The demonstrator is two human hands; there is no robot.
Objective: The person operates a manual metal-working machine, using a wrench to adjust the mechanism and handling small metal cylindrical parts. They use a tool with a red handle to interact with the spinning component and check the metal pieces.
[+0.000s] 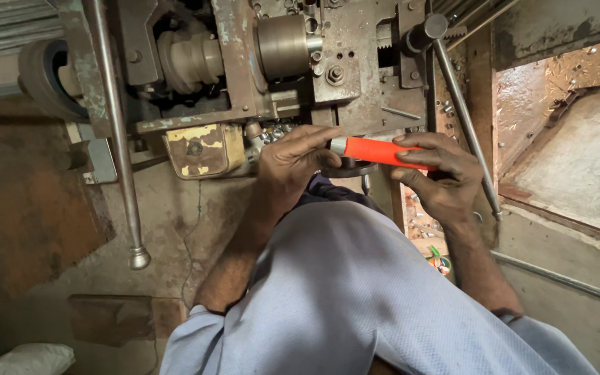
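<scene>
While both my hands grasp the orange tool (378,151), right hand (437,177) around its handle, left hand (293,163) pinches the metal tip, steadying it near the machine (244,62).

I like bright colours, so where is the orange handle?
The orange handle is mid-frame in the head view, held between the left hand and right hand, below the rusty machine.

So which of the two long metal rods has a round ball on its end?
The left lever rod, ending in a round knob low on the left. The right rod, beside the right hand, carries a dark cylinder on top.
</scene>
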